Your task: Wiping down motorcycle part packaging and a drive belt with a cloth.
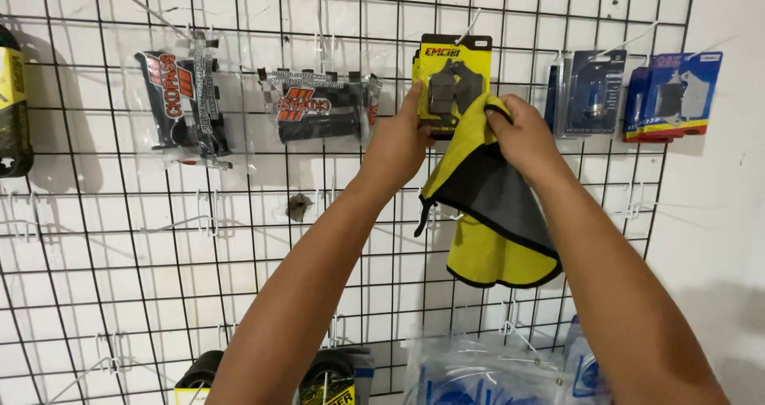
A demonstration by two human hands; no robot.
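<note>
Right hand (522, 134) presses yellow cloth (490, 214) over blister pack (446, 74), hiding its lower half.

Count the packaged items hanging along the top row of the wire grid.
6: black-yellow pack far left, two clear grip bags, yellow card pack at the hands, two blue packs right. More may hang off-frame.

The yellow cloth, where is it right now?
In the head view, the yellow cloth hangs right of centre from the right hand, against the yellow blister pack that the left hand steadies on the wire grid.
</note>
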